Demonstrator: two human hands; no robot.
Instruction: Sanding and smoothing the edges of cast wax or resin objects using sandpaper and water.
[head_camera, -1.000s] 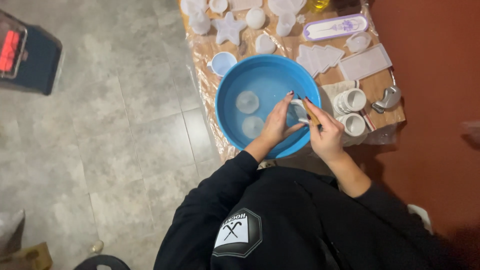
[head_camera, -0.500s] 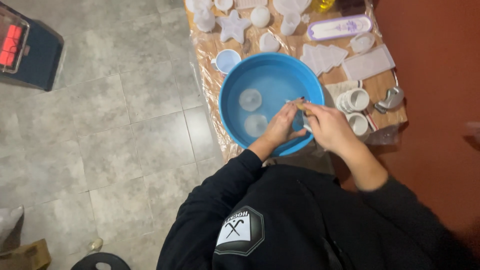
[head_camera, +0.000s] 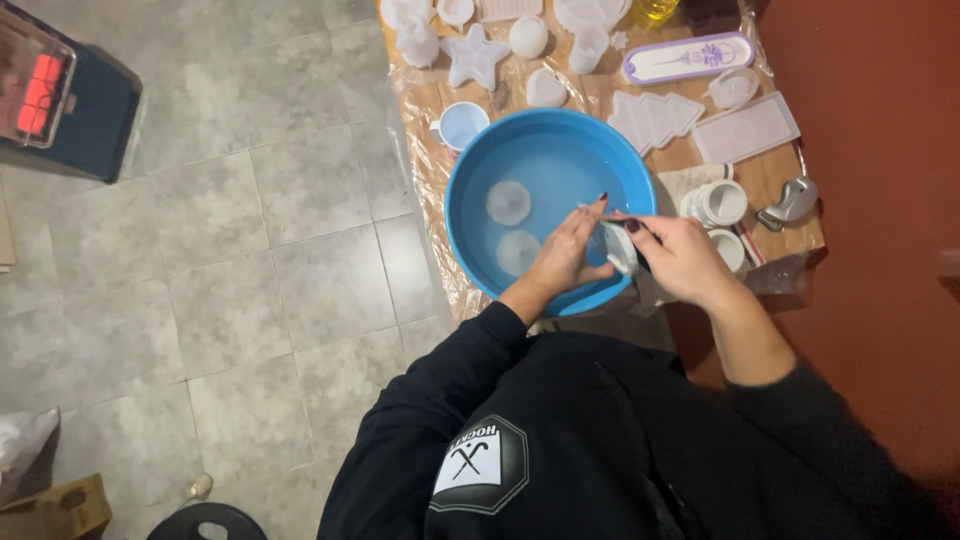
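I am washing a small white cup over the near right edge of the blue basin, which sits on a plastic-covered table among pale moulds; that is my reading of the step, since the basin holds shallow water and two round discs lie on its bottom, one beyond the other. My left hand comes in from below, wrist over the near rim, fingers curled around the cup's left side and grasping it, the dark-nailed fingertips pointing up toward the far rim. My right hand reaches from the right, forearm angled down across the table edge, and its fingers are closed on the cup's right side, thumb and forefinger pinched near the cup's mouth; whether they also hold some thin tool I cannot tell. So the cup is held between both hands, tilted, just above or at the water by the rim. The next move, as I judge it, calls for turning the cup in my left hand while the right rubs inside, keeping it over the basin so drips fall in the water and not on the two white cups standing just right of the basin. A star mould and a mug lie beyond the basin, well apart from my hands
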